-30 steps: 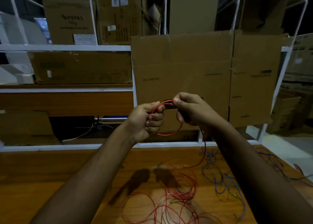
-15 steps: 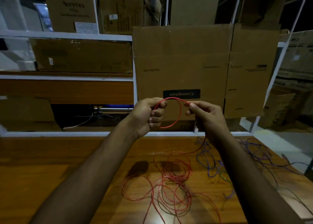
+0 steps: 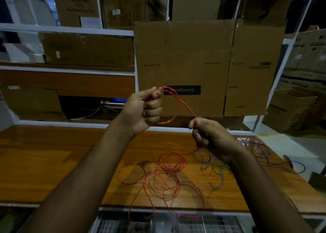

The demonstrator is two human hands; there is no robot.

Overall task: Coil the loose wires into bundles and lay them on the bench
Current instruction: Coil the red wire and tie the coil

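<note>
My left hand [image 3: 143,109] is raised above the wooden bench [image 3: 53,162] and grips a small loop of red wire [image 3: 181,103] in its curled fingers. That wire runs down and right to my right hand [image 3: 210,137], which pinches it between thumb and fingers. From there it drops to a loose tangle of red wire [image 3: 165,172] on the bench. A tangle of purple wire [image 3: 208,164] with a bit of green lies beside it, partly hidden by my right forearm.
More purple wire [image 3: 259,148] trails to the bench's right end. A large flattened cardboard box [image 3: 202,56] leans against the white shelf frame [image 3: 70,125] behind the bench. Other boxes fill the shelves. The bench's front edge is close below my arms.
My right hand has slid down and to the right along the red wire, away from my left hand. The loop in my left hand has grown. The camera has tilted down.
</note>
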